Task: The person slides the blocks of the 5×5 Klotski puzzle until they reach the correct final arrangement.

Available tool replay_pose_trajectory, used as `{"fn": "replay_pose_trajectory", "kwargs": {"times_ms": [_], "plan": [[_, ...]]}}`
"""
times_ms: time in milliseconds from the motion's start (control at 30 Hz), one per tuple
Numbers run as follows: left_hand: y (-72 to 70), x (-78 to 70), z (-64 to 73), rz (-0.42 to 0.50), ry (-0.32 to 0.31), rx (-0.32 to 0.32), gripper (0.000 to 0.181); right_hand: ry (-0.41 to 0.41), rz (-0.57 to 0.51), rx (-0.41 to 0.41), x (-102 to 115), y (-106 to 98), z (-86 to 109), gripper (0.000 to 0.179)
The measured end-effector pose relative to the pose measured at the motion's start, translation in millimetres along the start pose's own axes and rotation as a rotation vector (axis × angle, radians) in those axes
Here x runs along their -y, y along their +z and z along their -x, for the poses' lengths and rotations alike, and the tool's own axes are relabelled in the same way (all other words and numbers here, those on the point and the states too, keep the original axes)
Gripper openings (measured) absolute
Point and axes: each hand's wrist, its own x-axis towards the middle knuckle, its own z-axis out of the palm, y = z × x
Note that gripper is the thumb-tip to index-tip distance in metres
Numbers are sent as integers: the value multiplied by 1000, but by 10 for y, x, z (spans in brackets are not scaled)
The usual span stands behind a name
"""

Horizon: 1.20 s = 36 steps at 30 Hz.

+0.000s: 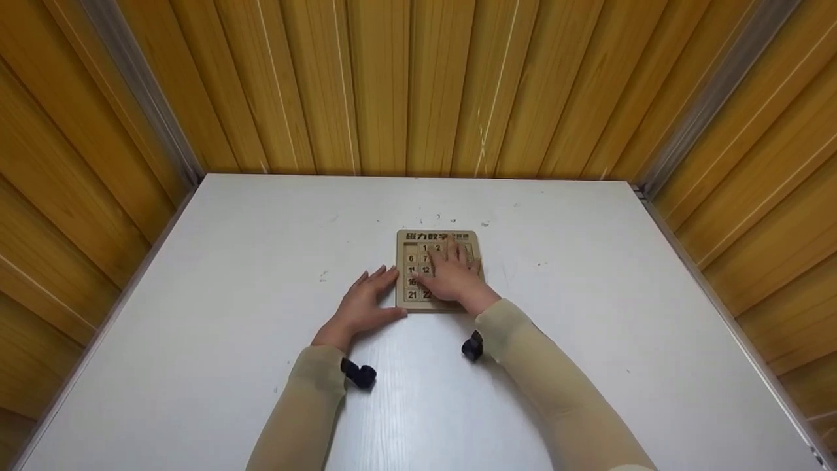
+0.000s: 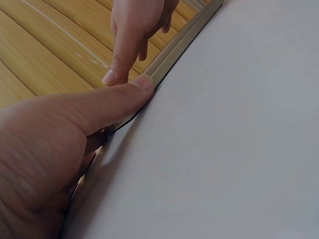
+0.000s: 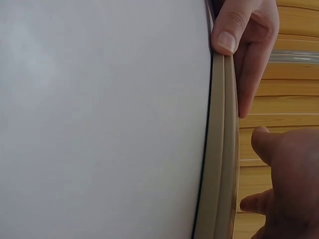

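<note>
A wooden sliding number puzzle (image 1: 425, 308) lies flat on the white table, numbered tiles in its frame and dark characters along its far edge. My left hand (image 1: 366, 304) holds its near left corner, thumb at the near edge and fingers along the left side. In the left wrist view that thumb (image 2: 124, 94) rests against the puzzle's edge (image 2: 174, 55). Spread over the tiles is my right hand (image 1: 451, 278), which hides most of the right part. The right wrist view shows the right hand (image 3: 299, 184) just above the board's face; fingertip contact cannot be told there.
The white table (image 1: 261, 248) surrounds the puzzle, with small dark marks beyond it. Yellow wood-look panels (image 1: 379, 85) stand behind and at both sides, with grey metal posts in the corners. A small black camera (image 1: 359, 374) is strapped to each sleeved wrist.
</note>
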Motion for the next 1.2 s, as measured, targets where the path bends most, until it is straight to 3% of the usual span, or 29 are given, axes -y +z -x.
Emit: {"fn": "replay_pose_trajectory", "kwargs": {"times_ms": [700, 1000, 1200], "plan": [[4, 0, -5, 10, -19, -4, 87, 17, 19, 29, 235, 94, -92, 85], [7, 1, -16, 7, -14, 7, 88, -11, 1, 10, 96, 34, -9, 87], [19, 3, -10, 20, -23, -10, 88, -8, 44, 28, 46, -4, 45, 86]]}}
